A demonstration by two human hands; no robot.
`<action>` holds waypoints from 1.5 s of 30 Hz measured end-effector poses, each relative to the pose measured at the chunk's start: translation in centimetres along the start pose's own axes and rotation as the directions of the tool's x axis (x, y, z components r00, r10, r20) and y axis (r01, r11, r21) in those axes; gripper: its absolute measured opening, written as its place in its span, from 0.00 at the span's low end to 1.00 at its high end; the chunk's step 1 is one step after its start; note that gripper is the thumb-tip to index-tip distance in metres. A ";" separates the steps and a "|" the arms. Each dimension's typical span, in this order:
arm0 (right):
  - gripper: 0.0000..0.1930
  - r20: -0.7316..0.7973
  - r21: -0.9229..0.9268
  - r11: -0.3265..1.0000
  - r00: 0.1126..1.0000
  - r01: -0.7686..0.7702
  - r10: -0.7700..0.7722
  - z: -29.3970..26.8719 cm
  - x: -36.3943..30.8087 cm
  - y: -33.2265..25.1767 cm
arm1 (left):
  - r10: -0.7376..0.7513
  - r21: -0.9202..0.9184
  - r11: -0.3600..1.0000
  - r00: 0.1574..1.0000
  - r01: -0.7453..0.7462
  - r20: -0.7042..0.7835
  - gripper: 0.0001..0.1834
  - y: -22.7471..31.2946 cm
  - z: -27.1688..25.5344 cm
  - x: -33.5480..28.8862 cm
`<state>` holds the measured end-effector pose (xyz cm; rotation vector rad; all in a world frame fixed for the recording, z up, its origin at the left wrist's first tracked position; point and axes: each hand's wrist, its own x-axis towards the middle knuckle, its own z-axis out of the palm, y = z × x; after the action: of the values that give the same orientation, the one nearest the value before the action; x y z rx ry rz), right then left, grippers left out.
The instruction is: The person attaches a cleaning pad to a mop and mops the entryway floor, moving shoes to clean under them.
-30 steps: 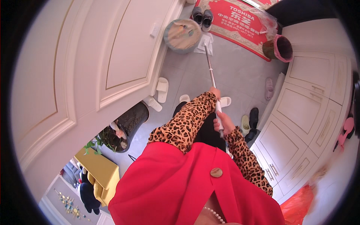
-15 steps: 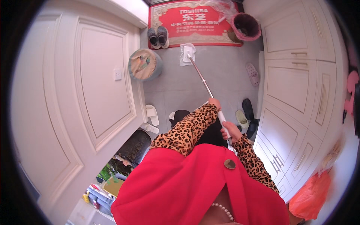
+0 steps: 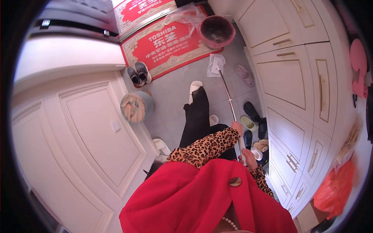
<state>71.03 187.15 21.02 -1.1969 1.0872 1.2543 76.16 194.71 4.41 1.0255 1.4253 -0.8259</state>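
Note:
A long-handled flat mop slants from my body out to the grey floor. Its white cloth-covered head lies flat on the tiles beside the red doormat. My left hand is wrapped round the pole where the metal tube meets the white grip. Lower down, closer to my body, my right hand is closed round the white grip. Both sleeves are leopard print. One foot in a white slipper is stretched forward on the floor.
A red patterned doormat lies ahead, with a pink-lined bin at its right corner and dark sneakers at its left. A round stool stands by the white door. Shoes line the cabinets on the right.
The view has turned and moved forward. One leg has stepped ahead toward the mat. The mop head is now farther right, near the bin, and both hands keep their hold.

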 end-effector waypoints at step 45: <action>0.19 0.242 0.847 0.532 0.871 0.025 -0.427 13.0 28.2 -5.3 | 0.572 0.805 0.418 0.810 -0.421 0.127 0.11 17.2 -3.8 22.5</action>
<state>76.82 202.96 -5.58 -0.2717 0.9486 0.5731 91.07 207.57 -16.33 2.1682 0.6991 -0.9499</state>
